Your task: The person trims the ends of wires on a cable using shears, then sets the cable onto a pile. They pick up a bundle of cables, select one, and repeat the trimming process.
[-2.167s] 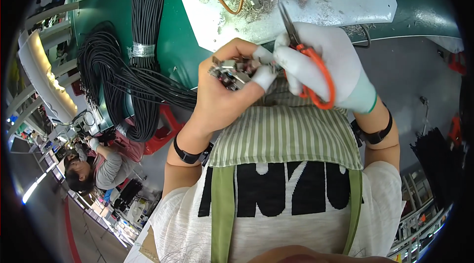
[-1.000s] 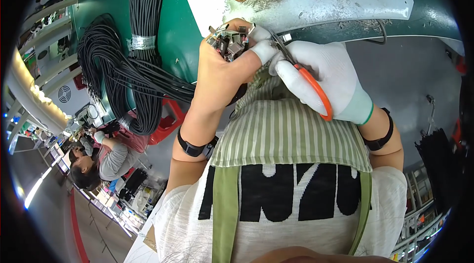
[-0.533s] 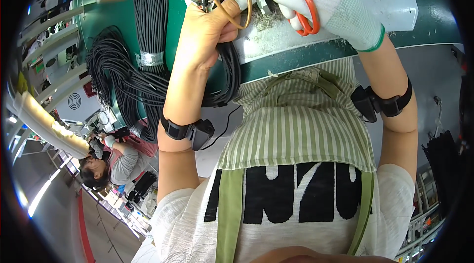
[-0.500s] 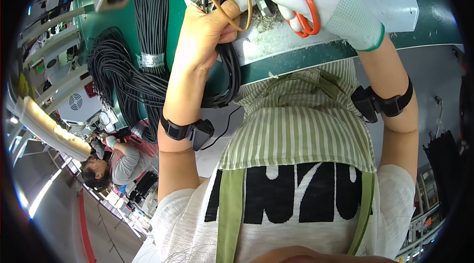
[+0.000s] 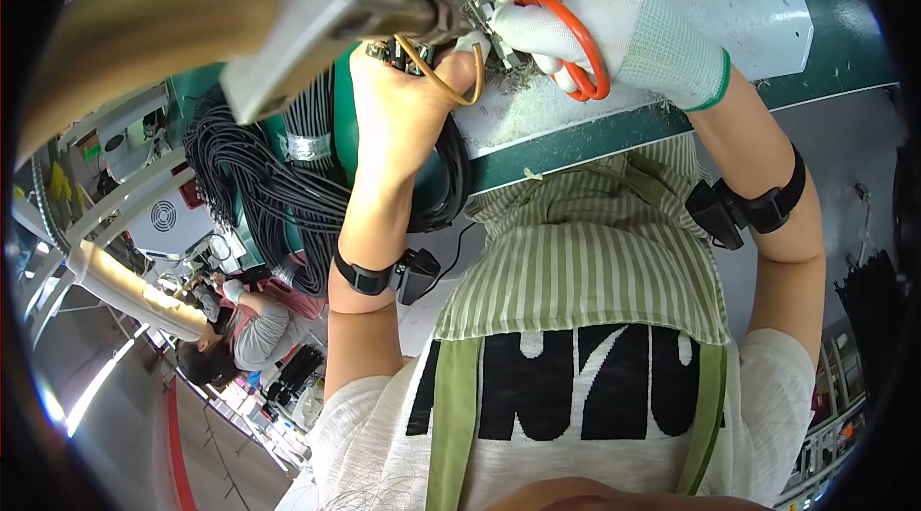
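Note:
My right hand (image 5: 585,17), in a white glove with a green cuff, has a pair of orange-handled scissors (image 5: 587,46) looped in it. Their blades point up and left, beyond my fingertips. The thumb and index finger pinch close to a small metal piece at the end of the work, too small to make out. My bare left hand (image 5: 398,118), with a white cover on its thumb, is closed around black cables (image 5: 446,180) with small dark and metal ends. Its fingertips almost meet those of the right hand. A bent brass-coloured rod (image 5: 470,94) partly hides them.
A grey metal fixture (image 5: 326,17) on a thick arm hangs over my left hand. Bundled black cables (image 5: 254,161) lie on the green table (image 5: 787,84) at left. Metal-coloured clippings cover the white sheet (image 5: 758,2). Far left, another person (image 5: 264,329) sits working.
The view has shifted, and the metal fixture now fills more of the upper left. The scissors' blades have come into sight, pointing up and left. Both hands stay close together at the cable ends.

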`<state>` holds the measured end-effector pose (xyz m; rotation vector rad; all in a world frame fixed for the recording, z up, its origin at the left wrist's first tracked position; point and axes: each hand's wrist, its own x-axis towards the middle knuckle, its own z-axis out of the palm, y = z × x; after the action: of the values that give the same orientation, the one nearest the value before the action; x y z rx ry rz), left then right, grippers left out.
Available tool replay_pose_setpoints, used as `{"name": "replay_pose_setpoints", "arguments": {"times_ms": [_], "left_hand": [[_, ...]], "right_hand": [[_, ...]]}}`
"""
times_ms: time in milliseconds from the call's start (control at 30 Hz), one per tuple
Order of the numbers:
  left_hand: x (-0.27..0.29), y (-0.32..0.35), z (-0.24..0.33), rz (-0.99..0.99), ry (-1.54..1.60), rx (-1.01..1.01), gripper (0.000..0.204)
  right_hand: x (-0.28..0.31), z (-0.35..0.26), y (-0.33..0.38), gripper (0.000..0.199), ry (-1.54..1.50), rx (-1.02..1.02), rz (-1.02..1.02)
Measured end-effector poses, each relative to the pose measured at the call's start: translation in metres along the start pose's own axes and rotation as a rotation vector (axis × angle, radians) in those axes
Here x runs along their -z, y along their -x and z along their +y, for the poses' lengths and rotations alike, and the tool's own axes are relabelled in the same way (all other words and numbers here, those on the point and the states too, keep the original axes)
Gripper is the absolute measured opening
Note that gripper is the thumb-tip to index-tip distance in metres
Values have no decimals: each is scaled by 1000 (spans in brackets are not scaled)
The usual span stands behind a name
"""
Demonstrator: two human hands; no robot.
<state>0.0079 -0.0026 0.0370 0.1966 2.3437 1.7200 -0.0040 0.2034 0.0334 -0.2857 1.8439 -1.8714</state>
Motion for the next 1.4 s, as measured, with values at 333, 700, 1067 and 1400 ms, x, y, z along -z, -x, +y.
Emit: {"name": "replay_pose_setpoints", "arguments": {"times_ms": [333,700,1067,1400], "left_hand": [[0,-1,-4,41,-183,62,21],[10,-14,-11,-112,161,196,6],[21,37,-20,254,489,153,14],[-14,66,20,-275,192,176,15]], "right_hand": [[2,3,0,25,-180,-80,-38],[3,5,-4,25,-202,-67,-6],[-4,24,89,22,422,23,340],[-41,-8,69,16,257,90,228]]}}
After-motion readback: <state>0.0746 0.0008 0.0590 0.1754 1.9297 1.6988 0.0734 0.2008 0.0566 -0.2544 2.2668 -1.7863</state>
